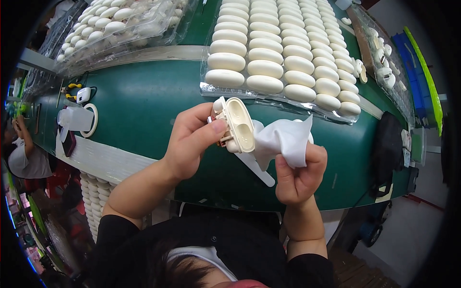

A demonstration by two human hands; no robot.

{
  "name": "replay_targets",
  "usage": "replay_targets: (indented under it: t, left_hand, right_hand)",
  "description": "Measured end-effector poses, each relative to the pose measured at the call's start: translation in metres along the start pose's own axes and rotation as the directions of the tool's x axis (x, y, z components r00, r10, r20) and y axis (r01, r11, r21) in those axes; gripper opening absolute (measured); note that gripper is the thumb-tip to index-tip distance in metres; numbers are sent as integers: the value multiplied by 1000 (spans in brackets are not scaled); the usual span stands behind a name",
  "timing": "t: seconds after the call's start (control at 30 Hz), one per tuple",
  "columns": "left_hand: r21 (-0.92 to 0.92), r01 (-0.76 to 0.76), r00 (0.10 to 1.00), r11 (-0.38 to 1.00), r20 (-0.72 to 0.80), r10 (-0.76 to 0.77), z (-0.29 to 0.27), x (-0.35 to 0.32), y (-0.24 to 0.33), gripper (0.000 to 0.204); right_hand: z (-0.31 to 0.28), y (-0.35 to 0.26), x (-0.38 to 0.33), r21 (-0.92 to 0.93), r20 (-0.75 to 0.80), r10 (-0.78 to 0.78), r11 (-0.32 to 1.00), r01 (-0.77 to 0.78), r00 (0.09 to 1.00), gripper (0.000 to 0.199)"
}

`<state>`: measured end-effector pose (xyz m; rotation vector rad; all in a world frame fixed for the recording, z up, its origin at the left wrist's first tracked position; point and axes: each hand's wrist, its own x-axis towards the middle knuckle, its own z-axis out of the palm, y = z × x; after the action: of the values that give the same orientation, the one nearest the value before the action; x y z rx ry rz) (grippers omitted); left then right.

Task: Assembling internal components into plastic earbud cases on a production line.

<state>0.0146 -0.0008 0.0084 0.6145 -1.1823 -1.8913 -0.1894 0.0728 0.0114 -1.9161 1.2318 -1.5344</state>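
Observation:
Above the middle of the green table, my left hand (192, 137) is closed on a cream oval case (240, 126), held tilted between thumb and fingers. The case is hollow, with two recesses facing up, and small reddish bits show at its side. My right hand (302, 175) pinches a white cloth (282, 141) that hangs in folds beside the case. The cloth's left edge meets or overlaps the case's right rim; I cannot tell if they touch. Below the cloth, a white flat strip with a rounded end (263, 174) lies on the table.
Beyond my hands stands a clear tray (206, 90) with rows of cream oval cases. Another clear tray (129, 54) of small cream pieces is far left. A translucent bottle (76, 119) and white ring (92, 120) lie left. A black bag (386, 144) sits right. Another person (29, 153) is far left.

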Motion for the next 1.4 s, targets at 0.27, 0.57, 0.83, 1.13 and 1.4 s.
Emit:
replay_targets:
  t: [0.27,0.57,0.83,1.13,1.4]
  left_hand:
    - [-185,183,983,966,31,-181,0,10,-6,39]
    - [-302,296,946,906,-40,-322,1,10,-16,33]
    - [-301,332,930,894,-57,-364,3,8,-20,25]
    - [-209,443,889,872,-26,-458,6,8,-21,24]
    - [-326,439,858,837,-126,-498,5,12,-15,24]
  right_hand:
    - [13,-2,10,64,137,-122,991,114,983,32]
    - [30,-1,8,66,246,-167,986,156,955,41]
    - [35,-3,6,39,344,-253,966,255,904,39]
    - [26,-14,13,-98,500,-283,920,378,818,29]
    - [32,-27,13,-286,495,-114,915,286,861,27]
